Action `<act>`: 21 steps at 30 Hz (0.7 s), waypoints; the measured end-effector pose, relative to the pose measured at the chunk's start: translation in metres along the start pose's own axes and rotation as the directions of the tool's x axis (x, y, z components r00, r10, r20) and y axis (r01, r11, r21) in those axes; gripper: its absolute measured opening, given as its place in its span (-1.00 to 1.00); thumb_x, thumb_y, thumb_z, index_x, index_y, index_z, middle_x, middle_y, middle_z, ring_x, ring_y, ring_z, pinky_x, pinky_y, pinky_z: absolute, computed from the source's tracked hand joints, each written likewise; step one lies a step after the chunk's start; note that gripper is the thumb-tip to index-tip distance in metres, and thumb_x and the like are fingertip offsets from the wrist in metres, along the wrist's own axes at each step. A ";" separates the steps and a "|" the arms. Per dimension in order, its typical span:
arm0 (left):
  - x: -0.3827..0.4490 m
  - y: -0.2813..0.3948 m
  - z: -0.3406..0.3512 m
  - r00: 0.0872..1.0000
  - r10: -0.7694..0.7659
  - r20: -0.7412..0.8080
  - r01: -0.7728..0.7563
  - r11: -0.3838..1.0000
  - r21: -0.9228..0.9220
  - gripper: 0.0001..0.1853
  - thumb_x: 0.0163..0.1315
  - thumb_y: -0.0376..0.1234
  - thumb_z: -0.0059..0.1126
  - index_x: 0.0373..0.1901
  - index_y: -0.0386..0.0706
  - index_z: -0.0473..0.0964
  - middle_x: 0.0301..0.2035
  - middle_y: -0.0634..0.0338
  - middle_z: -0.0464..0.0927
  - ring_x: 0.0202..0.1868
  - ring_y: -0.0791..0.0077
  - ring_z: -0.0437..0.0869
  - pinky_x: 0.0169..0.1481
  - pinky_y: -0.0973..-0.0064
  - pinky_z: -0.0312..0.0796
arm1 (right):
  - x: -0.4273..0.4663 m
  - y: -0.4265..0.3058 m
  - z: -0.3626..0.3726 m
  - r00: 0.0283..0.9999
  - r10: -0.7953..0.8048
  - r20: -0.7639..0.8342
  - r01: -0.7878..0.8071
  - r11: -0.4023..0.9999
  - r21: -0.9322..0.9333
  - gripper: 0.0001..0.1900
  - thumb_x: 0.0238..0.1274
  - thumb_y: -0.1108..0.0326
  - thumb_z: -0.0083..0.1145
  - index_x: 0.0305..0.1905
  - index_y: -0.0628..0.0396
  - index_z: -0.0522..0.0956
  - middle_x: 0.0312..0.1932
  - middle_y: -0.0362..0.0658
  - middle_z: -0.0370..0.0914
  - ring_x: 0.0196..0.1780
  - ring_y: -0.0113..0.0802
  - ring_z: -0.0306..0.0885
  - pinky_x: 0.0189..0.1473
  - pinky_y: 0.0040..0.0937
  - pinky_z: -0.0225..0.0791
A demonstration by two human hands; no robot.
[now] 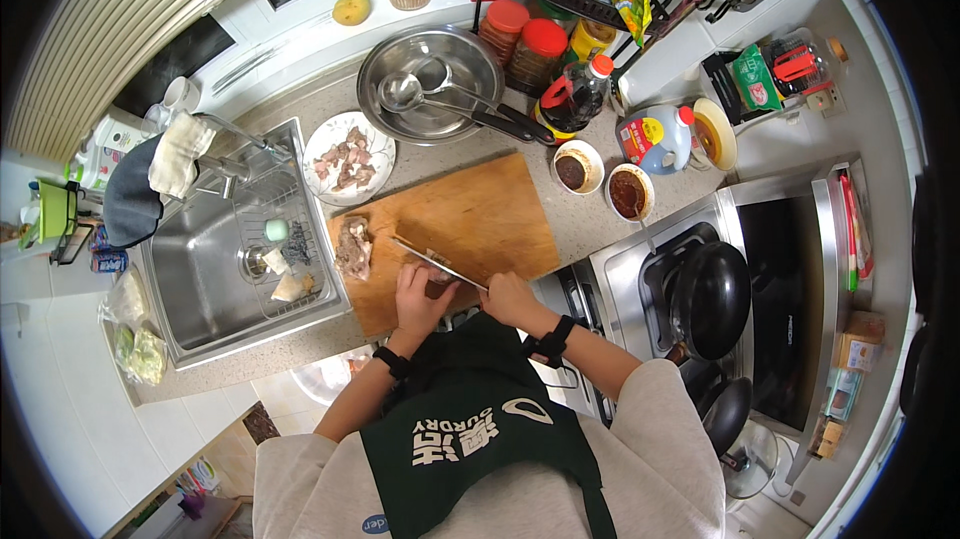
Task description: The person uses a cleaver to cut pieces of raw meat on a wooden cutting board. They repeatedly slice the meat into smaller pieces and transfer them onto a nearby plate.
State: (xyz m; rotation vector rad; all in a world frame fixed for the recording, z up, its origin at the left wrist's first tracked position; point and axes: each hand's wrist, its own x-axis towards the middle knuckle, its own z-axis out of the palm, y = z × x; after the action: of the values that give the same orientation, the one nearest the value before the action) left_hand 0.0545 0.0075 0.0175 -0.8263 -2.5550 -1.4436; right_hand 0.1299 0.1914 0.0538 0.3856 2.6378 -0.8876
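Note:
My right hand (511,300) grips a kitchen knife (435,261), whose blade slants up and left across the near part of the wooden cutting board (480,197). Pressed under the fingers of my left hand (420,302) is a piece of raw meat (441,275), partly hidden by the fingers and blade. A larger lump of raw meat (354,248) lies at the board's left side. Cut meat pieces (349,160) rest on a white patterned plate (319,182) beyond the board's upper left corner.
To the left is a steel sink (202,291) with scraps on its wire rack. A steel bowl (382,122) with two ladles stands behind the board. At right are two sauce bowls (574,167), a soy sauce bottle (574,96), and a black wok (712,299) on the stove.

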 end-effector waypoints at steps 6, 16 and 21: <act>-0.001 -0.020 0.006 0.950 -0.310 0.032 0.305 0.903 -0.301 -0.68 -0.01 -0.48 0.51 -0.29 -0.25 0.50 -0.28 0.16 0.55 -0.21 0.38 0.64 -0.12 0.46 0.51 | -0.004 0.029 -0.004 0.990 -0.111 -0.089 0.126 0.973 0.191 -0.58 0.31 0.12 0.18 -0.46 0.33 0.63 -0.56 0.23 0.54 -0.41 0.26 0.56 -0.31 0.05 0.45; 0.003 -0.043 0.002 0.837 -0.530 0.135 0.502 0.646 -0.576 -0.73 0.22 -0.50 0.38 -0.10 -0.27 0.50 -0.23 0.26 0.60 -0.12 0.61 0.64 0.04 0.61 0.51 | -0.035 0.006 -0.029 0.996 -0.011 -0.093 0.024 0.990 0.139 -0.62 0.30 0.17 0.19 -0.43 0.33 0.64 -0.53 0.27 0.56 -0.39 0.27 0.59 -0.26 0.06 0.50; 0.000 -0.022 0.005 0.885 -0.454 0.102 0.444 0.760 -0.475 -0.72 0.17 -0.53 0.40 -0.14 -0.27 0.50 -0.20 0.24 0.63 -0.10 0.59 0.65 0.02 0.58 0.54 | -0.054 -0.007 -0.029 0.996 0.083 0.035 -0.086 0.988 0.131 -0.66 0.30 0.16 0.17 -0.30 0.29 0.65 -0.50 0.27 0.58 -0.36 0.29 0.60 -0.22 0.07 0.52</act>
State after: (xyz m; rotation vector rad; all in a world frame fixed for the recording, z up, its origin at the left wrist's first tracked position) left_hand 0.0448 0.0026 -0.0020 -0.2082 -2.5081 -2.2884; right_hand 0.1703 0.1959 0.1006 0.5097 2.5231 -1.0357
